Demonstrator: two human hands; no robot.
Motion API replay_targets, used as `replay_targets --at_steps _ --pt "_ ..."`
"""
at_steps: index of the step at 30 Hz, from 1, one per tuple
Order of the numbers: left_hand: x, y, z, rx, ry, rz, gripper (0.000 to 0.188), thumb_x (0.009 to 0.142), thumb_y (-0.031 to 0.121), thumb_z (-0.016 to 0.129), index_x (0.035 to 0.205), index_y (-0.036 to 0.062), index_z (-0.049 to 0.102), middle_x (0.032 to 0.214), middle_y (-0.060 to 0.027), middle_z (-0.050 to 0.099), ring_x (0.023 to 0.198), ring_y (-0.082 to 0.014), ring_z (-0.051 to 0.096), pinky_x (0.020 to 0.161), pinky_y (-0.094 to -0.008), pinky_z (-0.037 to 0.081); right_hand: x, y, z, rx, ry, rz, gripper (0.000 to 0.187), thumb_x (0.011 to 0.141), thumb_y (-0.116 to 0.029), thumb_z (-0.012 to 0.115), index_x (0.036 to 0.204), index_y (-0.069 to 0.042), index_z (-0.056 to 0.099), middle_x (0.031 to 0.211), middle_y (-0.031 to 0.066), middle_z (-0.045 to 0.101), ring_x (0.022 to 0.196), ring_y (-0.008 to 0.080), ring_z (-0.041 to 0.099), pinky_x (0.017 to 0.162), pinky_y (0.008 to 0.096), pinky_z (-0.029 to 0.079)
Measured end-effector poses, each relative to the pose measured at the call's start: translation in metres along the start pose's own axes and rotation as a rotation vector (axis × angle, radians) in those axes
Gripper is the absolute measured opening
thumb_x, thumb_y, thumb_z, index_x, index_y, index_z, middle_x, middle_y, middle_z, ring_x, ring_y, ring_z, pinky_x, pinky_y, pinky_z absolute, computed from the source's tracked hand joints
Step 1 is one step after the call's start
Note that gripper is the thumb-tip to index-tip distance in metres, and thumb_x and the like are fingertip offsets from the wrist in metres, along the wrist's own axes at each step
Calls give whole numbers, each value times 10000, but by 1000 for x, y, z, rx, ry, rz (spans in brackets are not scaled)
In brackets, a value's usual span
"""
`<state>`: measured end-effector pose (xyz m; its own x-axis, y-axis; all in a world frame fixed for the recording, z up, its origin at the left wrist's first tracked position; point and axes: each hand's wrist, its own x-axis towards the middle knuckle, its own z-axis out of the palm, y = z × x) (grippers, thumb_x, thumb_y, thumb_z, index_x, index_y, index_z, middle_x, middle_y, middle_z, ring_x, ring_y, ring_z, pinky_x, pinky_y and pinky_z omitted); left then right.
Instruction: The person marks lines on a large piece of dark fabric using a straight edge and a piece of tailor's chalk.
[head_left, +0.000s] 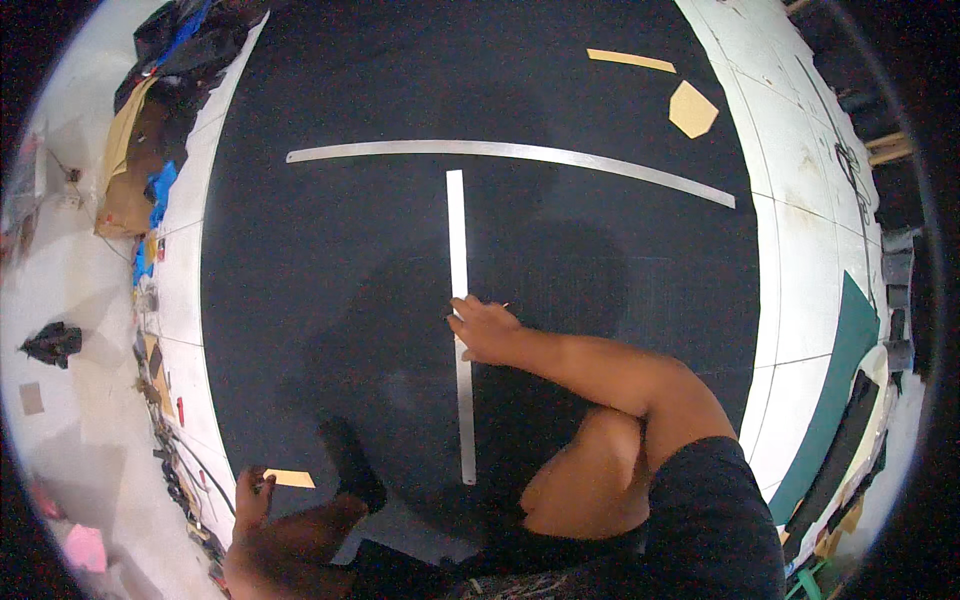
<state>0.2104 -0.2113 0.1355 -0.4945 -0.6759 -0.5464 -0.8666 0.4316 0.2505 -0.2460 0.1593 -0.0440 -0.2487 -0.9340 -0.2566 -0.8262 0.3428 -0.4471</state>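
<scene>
probably light and springy, the metal ruler (458,230) lies lengthwise on the black sheet (280,300), just short of a crosswise ruler (440,147); its smooth face may slide, so mid-length, edge to edge, suits a hold. the right hand (485,330) rests there, fingers parted; the left hand (252,495) curls at a yellow strip (292,479), grip unclear.

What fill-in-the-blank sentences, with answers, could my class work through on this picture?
1. Altogether, ____ rulers lie on the dark sheet.
2. Of the left hand and the right hand, only the ____ one is at a yellow strip.
3. The polygonal piece lies in the picture's upper ____ part.
Missing words: two; left; right.
</scene>
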Motion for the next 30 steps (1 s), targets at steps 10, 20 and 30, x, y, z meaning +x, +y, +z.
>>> replay_targets --at_steps 10,20,30 --pt "-21 -86 79 -420 -191 -99 434 902 279 759 1201 1 615 1162 -149 654 976 -274 665 861 -400 543 8 -22 -11 88 92 -20 664 840 -398 779 1404 -122 564 1506 99 453 1408 314 422 1016 448 546" --pt "-35 -119 190 -20 -58 -21 515 895 291 753 1282 3 574 1311 -212 572 1140 -354 612 979 -450 507 0 7 -22 -110 58 -118 627 830 -362 795 1336 -42 607 1459 194 501 1333 383 511 1038 480 521" --pt "-25 -130 167 -175 368 -338 772 880 371 752 1481 16 424 1513 -268 389 1384 -427 437 1146 -475 402 37 -29 -23 -2 -51 177 566 923 -378 727 1322 3 601 1368 259 565 1250 435 556 1059 502 477"
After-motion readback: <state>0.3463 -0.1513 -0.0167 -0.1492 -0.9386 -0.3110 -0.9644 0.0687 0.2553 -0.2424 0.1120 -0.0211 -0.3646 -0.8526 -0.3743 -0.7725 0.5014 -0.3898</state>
